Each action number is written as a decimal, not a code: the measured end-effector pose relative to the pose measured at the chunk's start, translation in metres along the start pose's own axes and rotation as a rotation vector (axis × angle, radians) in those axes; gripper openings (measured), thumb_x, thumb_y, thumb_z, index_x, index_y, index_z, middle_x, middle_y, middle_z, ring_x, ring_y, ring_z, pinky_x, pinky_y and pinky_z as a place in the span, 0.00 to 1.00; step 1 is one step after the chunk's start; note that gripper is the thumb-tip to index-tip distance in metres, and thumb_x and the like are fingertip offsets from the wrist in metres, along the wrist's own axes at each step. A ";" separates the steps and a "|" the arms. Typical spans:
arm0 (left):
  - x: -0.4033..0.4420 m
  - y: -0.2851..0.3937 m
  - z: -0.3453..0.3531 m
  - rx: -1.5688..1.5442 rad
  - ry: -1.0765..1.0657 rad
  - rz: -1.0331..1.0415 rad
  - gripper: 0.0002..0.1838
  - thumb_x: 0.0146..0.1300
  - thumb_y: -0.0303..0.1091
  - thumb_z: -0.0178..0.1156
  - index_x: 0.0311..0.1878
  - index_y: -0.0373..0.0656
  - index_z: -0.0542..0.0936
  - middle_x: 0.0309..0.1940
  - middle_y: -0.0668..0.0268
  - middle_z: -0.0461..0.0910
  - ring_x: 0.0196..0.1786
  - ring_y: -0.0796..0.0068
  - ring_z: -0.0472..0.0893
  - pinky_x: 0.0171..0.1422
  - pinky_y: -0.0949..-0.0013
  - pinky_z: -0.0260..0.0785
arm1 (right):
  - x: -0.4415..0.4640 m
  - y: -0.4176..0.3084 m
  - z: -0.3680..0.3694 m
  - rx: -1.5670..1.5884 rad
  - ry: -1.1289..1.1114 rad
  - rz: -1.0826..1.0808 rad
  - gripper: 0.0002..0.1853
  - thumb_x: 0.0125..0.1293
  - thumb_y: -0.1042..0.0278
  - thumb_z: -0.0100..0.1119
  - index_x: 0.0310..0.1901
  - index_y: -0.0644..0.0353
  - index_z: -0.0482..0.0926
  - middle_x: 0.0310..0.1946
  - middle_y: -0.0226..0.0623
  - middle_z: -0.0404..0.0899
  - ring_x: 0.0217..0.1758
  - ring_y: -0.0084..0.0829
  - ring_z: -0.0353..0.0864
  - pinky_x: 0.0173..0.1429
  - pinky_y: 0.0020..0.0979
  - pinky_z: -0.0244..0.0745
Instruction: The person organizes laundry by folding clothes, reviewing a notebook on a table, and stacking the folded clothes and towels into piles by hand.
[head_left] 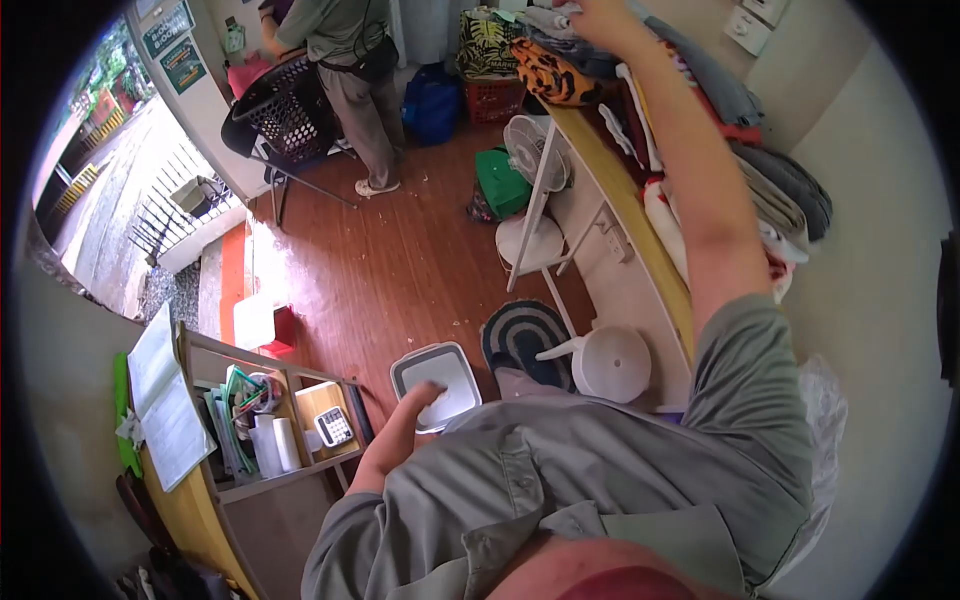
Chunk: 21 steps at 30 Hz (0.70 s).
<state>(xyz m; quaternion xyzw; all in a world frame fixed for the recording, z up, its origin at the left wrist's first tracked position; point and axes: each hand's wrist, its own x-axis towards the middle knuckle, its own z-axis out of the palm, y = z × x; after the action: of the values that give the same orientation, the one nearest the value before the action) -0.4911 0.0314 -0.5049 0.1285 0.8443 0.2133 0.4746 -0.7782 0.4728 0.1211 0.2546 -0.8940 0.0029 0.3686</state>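
The step looks like reaching: the right hand (600,24) is at the crumpled pale-grey cloth (549,19) on the long yellow wooden worktop's (590,157) far end; the left (414,402) hangs low. I cannot tell either grip; handling the cloth calls for a sure hold.

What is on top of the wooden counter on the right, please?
Piles of clothes, including an orange-and-black cloth, with the right hand at the far end. Upper layers cover much of what lies beneath, and the right arm hides part too.
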 end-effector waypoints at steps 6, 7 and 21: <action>-0.007 0.216 -0.180 -0.350 0.551 0.396 0.24 0.70 0.47 0.62 0.58 0.36 0.82 0.54 0.51 0.84 0.61 0.56 0.81 0.67 0.59 0.70 | 0.033 0.073 0.056 -0.305 -0.371 0.104 0.18 0.67 0.64 0.61 0.58 0.52 0.81 0.52 0.44 0.85 0.54 0.46 0.83 0.60 0.46 0.78; -0.005 0.250 -0.210 -0.419 0.615 0.533 0.24 0.70 0.46 0.63 0.59 0.36 0.81 0.58 0.51 0.82 0.63 0.57 0.80 0.67 0.59 0.70 | 0.033 0.090 0.068 -0.348 -0.407 0.131 0.18 0.66 0.65 0.62 0.57 0.50 0.82 0.52 0.43 0.85 0.55 0.45 0.83 0.60 0.46 0.78; 0.003 0.571 -0.509 0.338 1.584 0.960 0.26 0.60 0.39 0.68 0.62 0.49 0.79 0.38 0.62 0.85 0.41 0.59 0.85 0.48 0.55 0.77 | 0.038 0.129 0.048 -0.056 -0.389 0.563 0.21 0.64 0.61 0.62 0.57 0.58 0.82 0.56 0.53 0.81 0.56 0.51 0.81 0.60 0.47 0.77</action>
<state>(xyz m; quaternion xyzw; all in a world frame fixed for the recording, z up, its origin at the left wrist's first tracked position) -0.9202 0.4115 0.0013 0.3476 0.7976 0.2860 -0.4015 -0.8917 0.5585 0.1345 -0.0164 -0.9826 0.0314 0.1826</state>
